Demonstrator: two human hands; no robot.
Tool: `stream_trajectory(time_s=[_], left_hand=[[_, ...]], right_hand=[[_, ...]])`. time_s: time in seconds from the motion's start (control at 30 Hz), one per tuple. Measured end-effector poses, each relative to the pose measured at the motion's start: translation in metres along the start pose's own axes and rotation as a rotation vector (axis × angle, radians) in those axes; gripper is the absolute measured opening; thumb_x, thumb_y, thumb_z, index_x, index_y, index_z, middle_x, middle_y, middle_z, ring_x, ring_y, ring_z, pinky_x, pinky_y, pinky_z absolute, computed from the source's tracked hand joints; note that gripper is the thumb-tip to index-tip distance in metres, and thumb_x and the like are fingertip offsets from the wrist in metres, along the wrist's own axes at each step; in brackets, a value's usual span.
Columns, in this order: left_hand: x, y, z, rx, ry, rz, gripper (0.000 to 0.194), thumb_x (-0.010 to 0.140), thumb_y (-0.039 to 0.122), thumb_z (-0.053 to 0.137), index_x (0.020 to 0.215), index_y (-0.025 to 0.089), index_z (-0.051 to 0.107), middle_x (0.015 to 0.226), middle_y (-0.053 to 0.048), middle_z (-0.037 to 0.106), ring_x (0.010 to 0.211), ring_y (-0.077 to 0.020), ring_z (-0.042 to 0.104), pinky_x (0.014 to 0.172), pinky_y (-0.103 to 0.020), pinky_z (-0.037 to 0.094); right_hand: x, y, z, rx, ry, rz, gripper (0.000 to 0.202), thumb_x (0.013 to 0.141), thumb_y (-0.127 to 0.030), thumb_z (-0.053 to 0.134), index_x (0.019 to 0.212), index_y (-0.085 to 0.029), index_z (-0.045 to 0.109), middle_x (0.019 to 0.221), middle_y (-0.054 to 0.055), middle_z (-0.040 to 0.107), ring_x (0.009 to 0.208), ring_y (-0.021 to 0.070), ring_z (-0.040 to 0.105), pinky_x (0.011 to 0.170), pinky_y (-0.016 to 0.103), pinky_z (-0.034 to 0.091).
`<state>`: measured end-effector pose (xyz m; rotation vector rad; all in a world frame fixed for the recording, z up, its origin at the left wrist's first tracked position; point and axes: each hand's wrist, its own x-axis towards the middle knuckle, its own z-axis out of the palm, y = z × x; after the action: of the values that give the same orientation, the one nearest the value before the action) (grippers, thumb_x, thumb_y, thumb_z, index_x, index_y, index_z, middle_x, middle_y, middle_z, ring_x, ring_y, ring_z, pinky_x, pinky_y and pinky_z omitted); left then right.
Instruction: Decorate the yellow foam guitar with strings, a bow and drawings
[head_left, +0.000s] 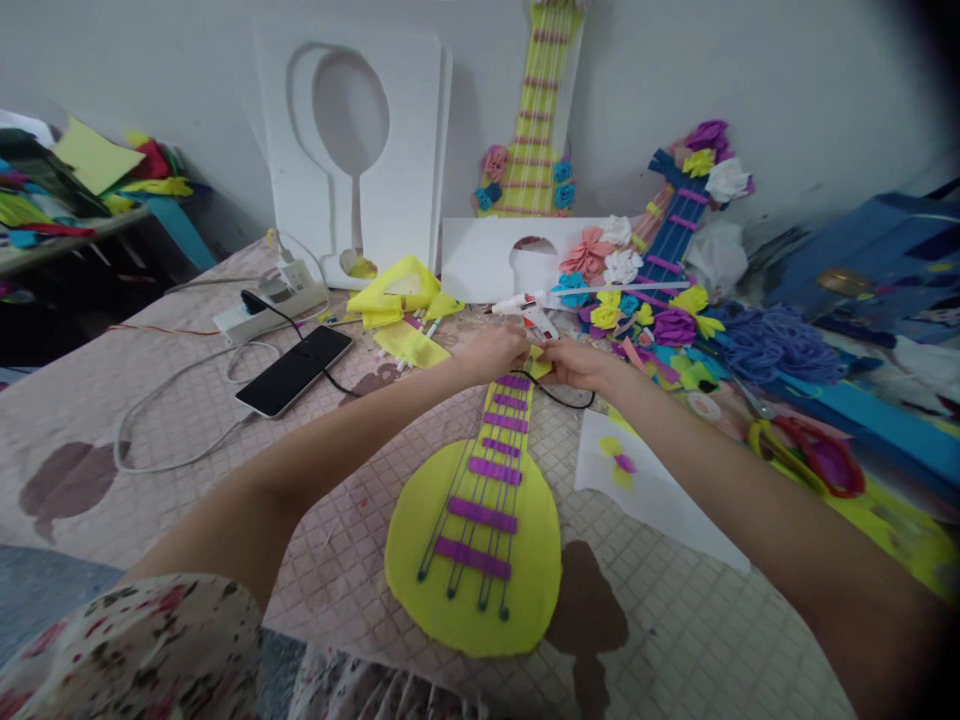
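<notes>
A yellow paper instrument [409, 525] lies on the table, its round body toward me, with purple strips and dark strings. My left hand [495, 352] is at the top end of its neck, fingers closed together; what they pinch is too small to make out. Close beside it on the right, my right hand [574, 362] has its fingers bent at the yellow head of the neck, and its grip is unclear. A white glue gun [529, 312] lies just beyond both hands. Its black cord [559, 402] loops across the neck below them.
A phone [295, 370] and a power strip [270, 305] with cables lie left. White cut-out boards [427, 150] lean on the wall. Paper flowers [622, 265], blue yarn [780, 342] and red-handled scissors [821, 455] are right. A white sheet [652, 490] lies under my right forearm.
</notes>
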<state>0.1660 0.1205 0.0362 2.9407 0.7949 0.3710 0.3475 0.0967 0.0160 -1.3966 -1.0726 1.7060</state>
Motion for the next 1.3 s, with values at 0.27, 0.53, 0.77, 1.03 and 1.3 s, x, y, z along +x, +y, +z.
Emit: stream_trajectory(time_s=[0.27,0.53,0.77,1.03,1.3], left_hand=[[-0.001,-0.001,0.002,-0.026,0.013,0.000,0.020,0.081,0.010,0.051,0.082,0.013,0.070,0.089,-0.008,0.067,0.084,-0.0170,0.063,0.075,-0.025,0.046],[-0.002,-0.003,0.006,-0.039,0.017,-0.006,0.019,0.080,0.011,0.051,0.083,0.013,0.070,0.089,-0.008,0.067,0.083,-0.0170,0.063,0.073,-0.025,0.046],[-0.001,-0.003,0.004,-0.049,0.023,-0.002,0.017,0.081,0.010,0.052,0.083,0.013,0.069,0.090,-0.007,0.067,0.085,-0.0171,0.063,0.075,-0.025,0.046],[-0.002,0.000,0.004,-0.037,0.027,0.002,0.017,0.082,0.010,0.052,0.081,0.013,0.069,0.087,-0.007,0.066,0.083,-0.0175,0.062,0.073,-0.026,0.046],[-0.005,0.000,0.006,-0.054,0.022,-0.012,0.017,0.084,0.012,0.051,0.084,0.014,0.068,0.093,-0.007,0.066,0.087,-0.0178,0.061,0.076,-0.026,0.046]], right_hand=[[-0.005,0.004,0.003,0.052,0.027,-0.006,0.024,0.072,0.002,0.051,0.083,-0.019,0.054,0.068,-0.001,0.065,0.061,0.0111,0.063,0.060,0.024,0.056],[-0.008,0.003,0.002,0.060,-0.001,-0.018,0.028,0.069,0.006,0.048,0.083,-0.017,0.057,0.076,0.002,0.068,0.065,0.0118,0.065,0.064,0.025,0.057],[-0.010,0.004,0.003,0.059,0.009,-0.023,0.023,0.075,0.001,0.053,0.084,-0.019,0.055,0.077,0.000,0.067,0.066,0.0108,0.064,0.065,0.024,0.056],[-0.013,0.004,0.004,0.068,0.000,-0.042,0.023,0.073,0.000,0.055,0.084,-0.020,0.053,0.072,-0.003,0.064,0.064,0.0099,0.063,0.060,0.021,0.054],[-0.018,0.009,0.001,0.081,-0.024,-0.063,0.029,0.070,0.002,0.056,0.088,-0.020,0.057,0.080,-0.004,0.063,0.066,0.0066,0.062,0.063,0.017,0.053]])
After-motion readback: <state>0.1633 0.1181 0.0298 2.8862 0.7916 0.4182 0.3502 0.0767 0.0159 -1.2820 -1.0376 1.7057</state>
